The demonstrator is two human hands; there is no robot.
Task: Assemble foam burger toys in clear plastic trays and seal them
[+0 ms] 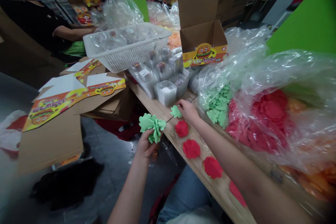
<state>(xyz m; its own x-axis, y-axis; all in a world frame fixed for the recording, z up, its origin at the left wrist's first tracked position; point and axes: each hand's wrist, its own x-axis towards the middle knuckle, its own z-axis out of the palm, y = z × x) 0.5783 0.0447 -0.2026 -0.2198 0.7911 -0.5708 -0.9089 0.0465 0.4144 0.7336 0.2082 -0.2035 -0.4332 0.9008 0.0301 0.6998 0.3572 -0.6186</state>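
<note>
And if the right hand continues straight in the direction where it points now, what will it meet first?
Past the green piece at its fingertips, the right hand would probably meet the nearest clear plastic containers first, though depth is hard to judge.

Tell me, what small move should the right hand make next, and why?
Perhaps ease the right hand off the green piece it touches: that piece lines up with the row of red pieces, and the left hand holds a green bunch to draw from.
</note>
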